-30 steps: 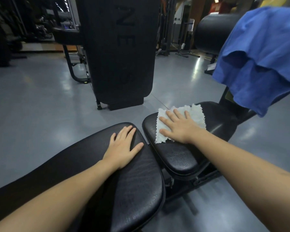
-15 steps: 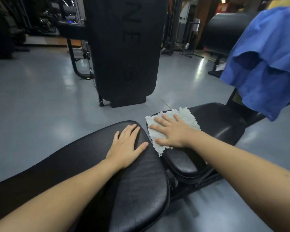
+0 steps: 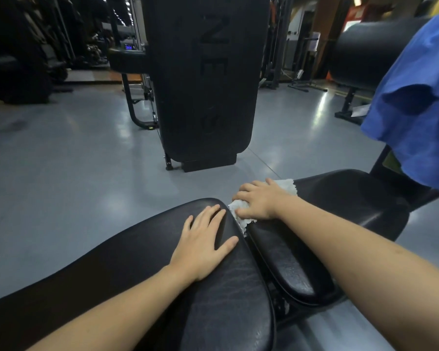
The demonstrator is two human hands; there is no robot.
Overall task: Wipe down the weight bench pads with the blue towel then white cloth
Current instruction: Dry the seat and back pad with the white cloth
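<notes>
White cloth (image 3: pixel 241 211) crumpled under R hand (image 3: pixel 260 201), grip clenched on it; L hand (image 3: pixel 205 245) flat, released, on bench pad (image 3: pixel 142 249).

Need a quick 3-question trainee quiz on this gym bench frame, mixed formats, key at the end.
1. True or false: the blue towel lies flat on the seat pad.
2. Which hand presses the white cloth? A) left hand B) right hand C) both
3. Fill in: the left hand rests flat and empty on the long ____ pad.

Key
1. False: it hangs at upper right, above the seat pad.
2. B: the cloth is bunched under it at the seat pad's near edge, by the gap between pads.
3. back.
</notes>
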